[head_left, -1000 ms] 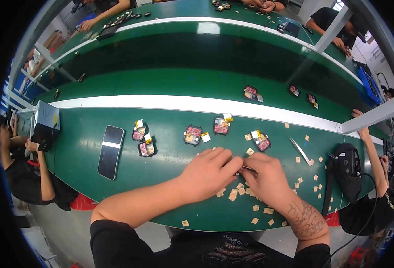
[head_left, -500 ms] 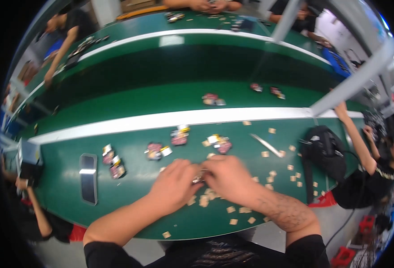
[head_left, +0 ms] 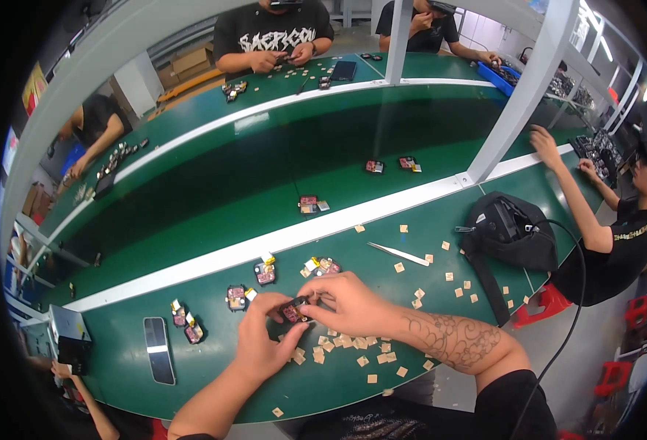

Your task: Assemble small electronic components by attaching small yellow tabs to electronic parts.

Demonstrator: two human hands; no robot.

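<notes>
Bared more since the earlier frame, the open-backed device (head_left: 293,312) sits above the counter (head_left: 118,359), my left hand (head_left: 257,331) gripping its edges. My right hand (head_left: 345,301) touches its side; I cannot tell if it pinches. I judge inner fitting underway; next calls for holding steady.

I observe one small device (head_left: 295,312): black casing open, reddish circuit board exposed and turned up toward me, gripped between my left hand (head_left: 259,336) and right hand (head_left: 347,302); finer details indistinct.
</notes>
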